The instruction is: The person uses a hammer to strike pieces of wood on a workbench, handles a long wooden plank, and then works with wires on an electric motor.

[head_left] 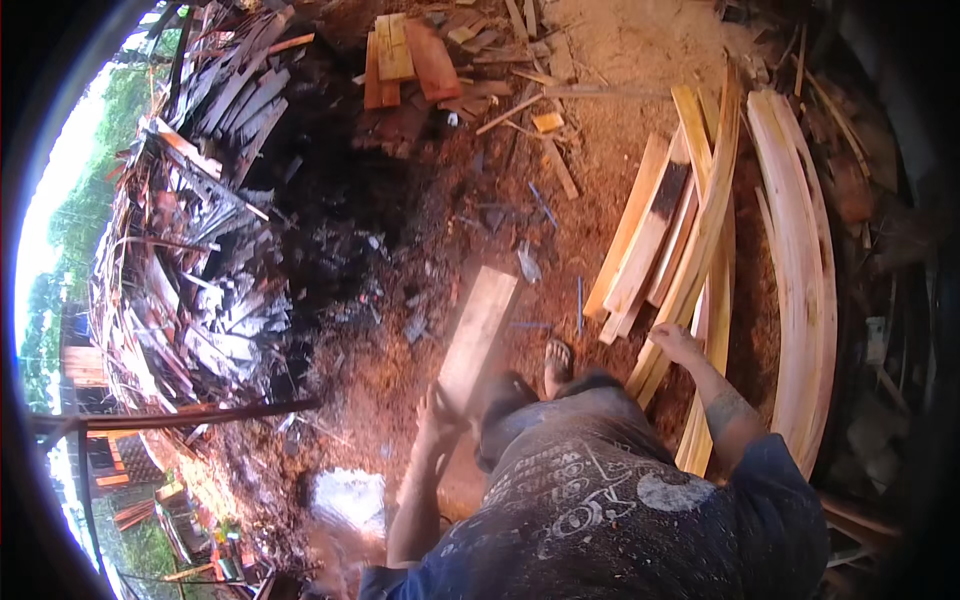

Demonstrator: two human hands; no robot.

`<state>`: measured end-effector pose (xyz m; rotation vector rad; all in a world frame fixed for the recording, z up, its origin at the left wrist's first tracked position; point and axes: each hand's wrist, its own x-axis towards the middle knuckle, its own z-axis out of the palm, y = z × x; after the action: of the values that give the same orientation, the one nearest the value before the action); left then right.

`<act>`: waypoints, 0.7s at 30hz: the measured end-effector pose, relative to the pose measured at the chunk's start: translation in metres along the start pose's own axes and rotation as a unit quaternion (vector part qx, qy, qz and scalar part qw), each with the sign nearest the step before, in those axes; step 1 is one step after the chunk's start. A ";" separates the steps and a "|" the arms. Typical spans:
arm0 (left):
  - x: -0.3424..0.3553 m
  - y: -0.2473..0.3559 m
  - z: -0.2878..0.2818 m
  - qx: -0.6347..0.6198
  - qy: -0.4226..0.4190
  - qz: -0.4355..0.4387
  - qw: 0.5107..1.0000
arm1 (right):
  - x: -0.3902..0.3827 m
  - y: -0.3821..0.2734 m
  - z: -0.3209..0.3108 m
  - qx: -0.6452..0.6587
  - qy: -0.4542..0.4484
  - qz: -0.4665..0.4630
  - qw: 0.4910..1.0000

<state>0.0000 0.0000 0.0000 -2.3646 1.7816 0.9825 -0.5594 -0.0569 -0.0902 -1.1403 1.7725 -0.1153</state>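
A short, pale wooden board (pixel 482 330) slants away from me left of centre, and my left hand (pixel 437 412) is closed around its near end. My right hand (pixel 677 343) is over the stack of planks on the right, its fingers curled together beside a long yellow plank (pixel 710 235). Whether those fingers grip the plank's edge or only hover above it, I cannot tell. Under and beside that plank lie several shorter boards (pixel 632 245), one with a dark patch.
Long pale planks (pixel 790 260) lie at far right. A large heap of bark and offcuts (pixel 200 270) rises on the left. Short boards (pixel 395 60) are stacked at the back. Sawdust (pixel 650 50) and scraps cover the ground; a dark bar (pixel 190 415) juts in from the left.
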 end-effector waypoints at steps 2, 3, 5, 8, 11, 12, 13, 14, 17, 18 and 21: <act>0.032 0.011 -0.013 0.005 0.043 0.076 0.996 | 0.004 -0.013 0.006 0.038 0.035 -0.051 0.997; 0.104 0.065 -0.048 -0.029 0.074 0.154 0.985 | 0.045 -0.060 -0.056 0.034 0.052 -0.062 0.996; 0.198 0.145 -0.103 -0.138 0.014 0.138 0.981 | 0.102 -0.120 -0.127 0.050 0.081 -0.087 0.992; 0.288 0.213 -0.135 -0.099 0.034 0.225 0.969 | 0.163 -0.155 -0.151 0.094 0.096 -0.071 0.988; 0.390 0.263 -0.150 -0.222 -0.046 0.265 0.937 | 0.229 -0.193 -0.202 0.127 0.086 -0.048 0.987; 0.422 0.295 -0.147 -0.235 -0.081 0.264 0.932 | 0.254 -0.181 -0.227 0.069 0.100 -0.050 0.991; 0.443 0.325 -0.156 -0.230 -0.094 0.273 0.929 | 0.273 -0.173 -0.246 0.017 0.108 -0.052 0.993; 0.469 0.365 -0.165 -0.278 -0.137 0.251 0.917 | 0.292 -0.166 -0.273 0.021 0.122 -0.040 0.991; 0.528 0.479 -0.213 -0.221 -0.147 0.284 0.921 | 0.319 -0.137 -0.344 0.057 0.197 0.088 0.975; 0.560 0.502 -0.217 -0.276 -0.199 0.288 0.895 | 0.326 -0.122 -0.367 0.051 0.212 0.095 0.971; 0.620 0.603 -0.252 -0.350 -0.331 0.234 0.844 | 0.333 -0.157 -0.425 0.061 0.288 0.088 0.952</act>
<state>-0.3168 -0.8370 0.1055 -1.4035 1.8871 2.4872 -0.8075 -0.5553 -0.0149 -0.9050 2.3335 -0.4842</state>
